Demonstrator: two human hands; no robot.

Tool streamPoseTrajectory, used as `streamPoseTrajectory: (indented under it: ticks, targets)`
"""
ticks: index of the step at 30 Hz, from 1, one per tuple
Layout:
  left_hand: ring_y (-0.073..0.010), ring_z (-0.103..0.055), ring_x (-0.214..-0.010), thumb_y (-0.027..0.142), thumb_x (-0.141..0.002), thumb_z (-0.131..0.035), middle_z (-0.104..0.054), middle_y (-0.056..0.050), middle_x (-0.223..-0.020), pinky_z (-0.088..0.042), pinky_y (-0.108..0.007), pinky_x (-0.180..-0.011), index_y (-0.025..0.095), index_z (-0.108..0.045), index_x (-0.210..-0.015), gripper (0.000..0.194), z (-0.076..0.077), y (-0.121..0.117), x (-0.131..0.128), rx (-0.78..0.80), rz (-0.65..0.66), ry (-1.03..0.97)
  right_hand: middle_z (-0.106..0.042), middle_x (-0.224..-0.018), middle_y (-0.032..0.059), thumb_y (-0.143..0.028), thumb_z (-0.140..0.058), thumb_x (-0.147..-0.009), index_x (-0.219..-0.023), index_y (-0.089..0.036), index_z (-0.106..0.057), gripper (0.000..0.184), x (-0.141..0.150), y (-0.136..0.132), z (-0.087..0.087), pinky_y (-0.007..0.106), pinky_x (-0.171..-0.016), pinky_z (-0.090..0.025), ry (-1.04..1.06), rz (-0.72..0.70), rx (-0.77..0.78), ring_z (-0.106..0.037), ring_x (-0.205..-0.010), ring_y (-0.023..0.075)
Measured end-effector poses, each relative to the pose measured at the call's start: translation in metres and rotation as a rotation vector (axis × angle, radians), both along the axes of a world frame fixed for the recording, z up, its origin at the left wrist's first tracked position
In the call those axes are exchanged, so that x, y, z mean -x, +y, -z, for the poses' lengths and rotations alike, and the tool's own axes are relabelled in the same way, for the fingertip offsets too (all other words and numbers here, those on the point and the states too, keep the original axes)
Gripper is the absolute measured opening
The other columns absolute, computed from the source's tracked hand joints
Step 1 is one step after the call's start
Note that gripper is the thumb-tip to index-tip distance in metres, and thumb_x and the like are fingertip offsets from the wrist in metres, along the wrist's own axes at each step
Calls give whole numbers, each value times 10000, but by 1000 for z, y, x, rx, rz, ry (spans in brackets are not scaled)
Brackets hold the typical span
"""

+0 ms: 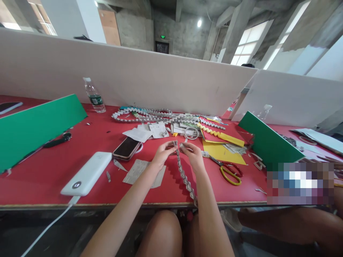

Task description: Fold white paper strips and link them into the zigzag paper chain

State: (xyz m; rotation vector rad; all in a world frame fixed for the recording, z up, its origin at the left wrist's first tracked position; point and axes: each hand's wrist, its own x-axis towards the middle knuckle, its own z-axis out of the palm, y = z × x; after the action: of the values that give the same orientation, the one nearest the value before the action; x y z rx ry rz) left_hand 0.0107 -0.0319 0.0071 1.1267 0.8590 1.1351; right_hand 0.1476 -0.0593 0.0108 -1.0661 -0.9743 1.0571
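My left hand point(163, 154) and my right hand point(192, 154) meet over the red table point(48, 175), both pinching the top end of a folded paper chain point(184, 175) of grey printed strips. The chain hangs down from my fingers toward the table's front edge, between my forearms. Both hands are closed on it. Longer finished chains point(144, 115) lie in a pile behind my hands.
A phone point(126, 147) and a white power bank point(88, 173) with its cable lie to the left. Scissors point(227, 170) and yellow paper point(221, 151) lie to the right. A water bottle point(93, 95), green boards point(34, 125) and white dividers stand around. Another person's leg shows at right.
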Motion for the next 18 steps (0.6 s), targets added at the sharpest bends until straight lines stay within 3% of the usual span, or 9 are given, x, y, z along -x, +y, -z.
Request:
streamPoseTrajectory:
  ticks: [7, 18]
  targets:
    - [-193, -572, -902, 327, -648, -721, -613, -91, -1016, -500, -321, -748, 160, -634, -987, 388, 3, 2, 0, -15, 15, 6, -672, -761, 23, -294, -649, -667, -750, -194, -649, 129, 6, -7, -10, 298, -721, -482, -252, 124, -131, -617, -739, 170]
    - [-193, -585, -863, 338, -640, -728, -605, -99, -1011, -512, -325, -731, 163, -635, -980, 394, 1, -1, 0, -5, 38, -12, -671, -768, 17, -279, -624, -696, -749, -201, -637, 95, 8, -10, -13, 280, -688, -473, -316, 146, -129, -619, -715, 162]
